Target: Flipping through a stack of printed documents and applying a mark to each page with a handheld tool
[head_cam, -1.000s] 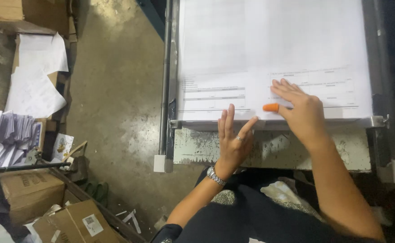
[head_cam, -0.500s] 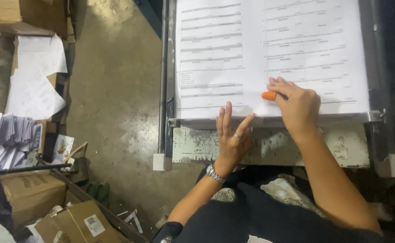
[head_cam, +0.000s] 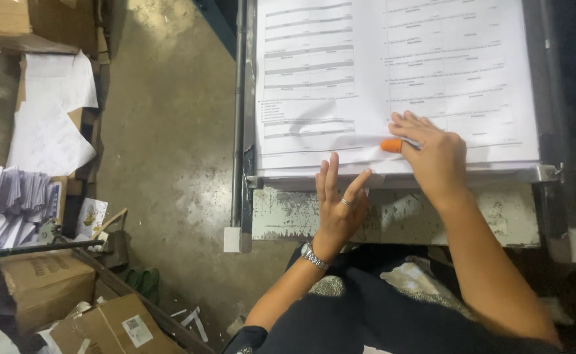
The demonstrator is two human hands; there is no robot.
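Observation:
A stack of large white printed sheets [head_cam: 393,72] lies on a worn metal machine table [head_cam: 393,213]. My right hand [head_cam: 432,154] rests flat on the top sheet near its front edge, an orange rubber cap [head_cam: 390,145] on the thumb; the paper bulges and wrinkles just left of it. My left hand [head_cam: 339,203] has its fingers spread, tips touching the front edge of the stack; it wears a ring and a wristwatch. Neither hand grips anything.
A metal rail [head_cam: 239,111] runs along the table's left side. Concrete floor [head_cam: 170,131] lies to the left. Cardboard boxes [head_cam: 32,288], loose white sheets [head_cam: 52,124] and bundled paper stacks [head_cam: 12,190] crowd the far left. A dark machine part [head_cam: 570,98] borders the right.
My right hand has slid back and to the left on the top sheet, raising a ripple in the paper. The left hand stays at the stack's front edge.

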